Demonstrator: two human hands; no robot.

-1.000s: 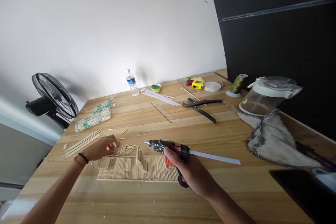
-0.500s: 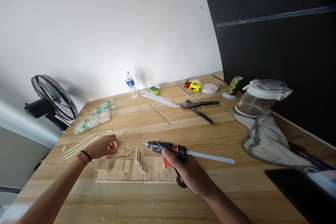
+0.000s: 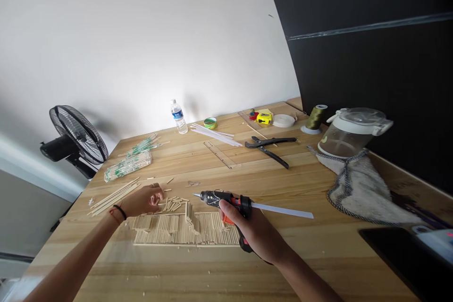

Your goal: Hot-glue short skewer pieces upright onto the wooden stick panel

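My right hand (image 3: pixel 253 229) is wrapped round a black and orange hot glue gun (image 3: pixel 221 198), its nozzle pointing left and a long white glue stick (image 3: pixel 283 210) coming out of the back. My left hand (image 3: pixel 146 199) has its fingers curled inward beside a small pile of short cut wooden sticks (image 3: pixel 174 204); whatever lies between the fingertips is too small to make out. In front of both hands lies a flat panel of sticks laid side by side (image 3: pixel 184 238). Several raised stick pieces stand on it, the tallest an upright block (image 3: pixel 190 217) near the middle.
Long wooden sticks (image 3: pixel 115 197) and bagged sticks (image 3: pixel 129 166) lie at left near a fan (image 3: pixel 78 134). Farther back are a water bottle (image 3: pixel 179 117), green tape (image 3: pixel 210 123), glue sticks (image 3: pixel 215 135), a ruler (image 3: pixel 219 155) and black cutters (image 3: pixel 271 147). A jar (image 3: pixel 354 134), cloth (image 3: pixel 364 193) and phone (image 3: pixel 399 259) are at right.
The whole view has shifted slightly. My left hand has moved a little toward the pile of short sticks, fingers still curled. The glue gun stays in my right hand, nearly unmoved.
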